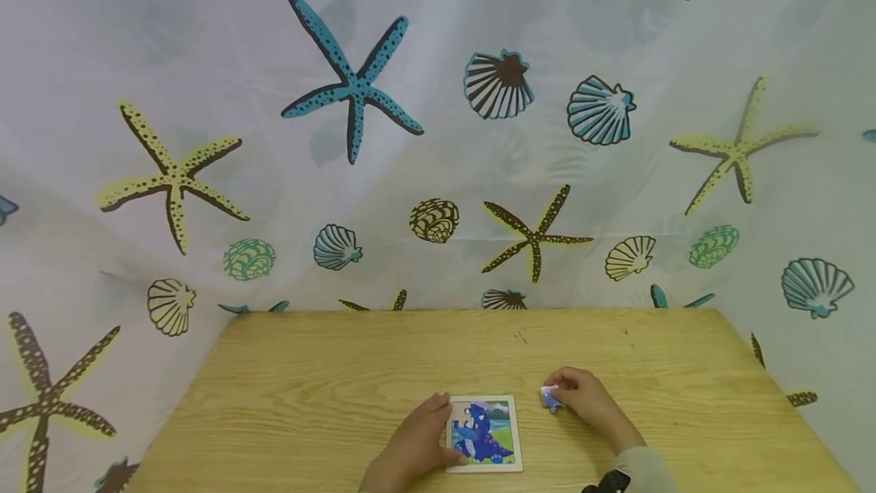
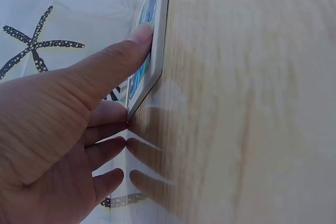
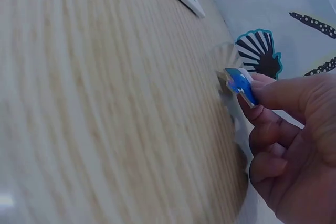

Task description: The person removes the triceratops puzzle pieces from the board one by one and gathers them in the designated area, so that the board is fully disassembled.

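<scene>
A square jigsaw puzzle board (image 1: 516, 432) with a pale rim lies on the wooden table; its picture shows a blue dinosaur. A beige gap shows at the picture's upper left. My left hand (image 1: 417, 436) holds the board by its left side, thumb over the lower left part and fingers at the upper left corner. To the right of the board, my right hand (image 1: 580, 395) pinches a small blue puzzle piece (image 3: 241, 85) between thumb and fingers. In the head view this piece is raised apart from the board, its white edge facing up.
The wooden table (image 1: 328, 371) reaches back to a pale cloth (image 1: 411, 272) printed with starfish and shells. This cloth also hangs along both sides. A dark band (image 1: 609, 481) sits at the right wrist, by a light sleeve (image 1: 646, 470).
</scene>
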Tool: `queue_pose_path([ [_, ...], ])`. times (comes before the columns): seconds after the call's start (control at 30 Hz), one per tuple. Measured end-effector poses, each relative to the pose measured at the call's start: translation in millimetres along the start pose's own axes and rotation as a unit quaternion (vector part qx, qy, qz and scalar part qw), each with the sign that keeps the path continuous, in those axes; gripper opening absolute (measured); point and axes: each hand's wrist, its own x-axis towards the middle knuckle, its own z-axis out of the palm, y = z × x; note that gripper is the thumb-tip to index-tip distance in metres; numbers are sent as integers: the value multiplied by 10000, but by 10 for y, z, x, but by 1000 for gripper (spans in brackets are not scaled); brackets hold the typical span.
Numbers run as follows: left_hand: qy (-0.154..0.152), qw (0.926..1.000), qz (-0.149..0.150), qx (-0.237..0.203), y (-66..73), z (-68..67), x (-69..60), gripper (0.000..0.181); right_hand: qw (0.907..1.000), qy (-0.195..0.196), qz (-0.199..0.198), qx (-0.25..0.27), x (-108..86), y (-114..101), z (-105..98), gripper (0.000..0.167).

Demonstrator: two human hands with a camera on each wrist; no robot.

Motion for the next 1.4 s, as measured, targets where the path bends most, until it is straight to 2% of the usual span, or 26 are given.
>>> queue_pose_path([
  [0.13,-30,10000,-21,-11,6,-12,-12,83,9996,176,164,-133,-17,71,-26,8],
  [0.33,-135,9997,-184,-100,25,-40,-35,83,9988,192,5,-449,-20,94,2,6],
  [0.5,-135,9997,-144,-107,42,-57,-45,84,9971,330,33,-682,-35,71,40,7],
  [0.67,-121,9998,-127,-67,43,-61,-36,84,9941,432,-119,-984,-43,55,50,8],
  [0.97,-105,9998,-115,-76,42,-48,-14,84,9917,645,-170,-1101,-25,76,43,6],
  [1.1,-154,9994,-203,-222,44,-41,-6,85,9926,765,-251,-914,-15,0,83,4],
  [1.27,-166,9995,-207,-196,26,-27,2,86,9974,385,-455,-409,18,-212,215,9],
  [1.4,-185,9995,-212,-147,7,-8,9,87,9966,13,-773,-284,51,-349,379,9],
])
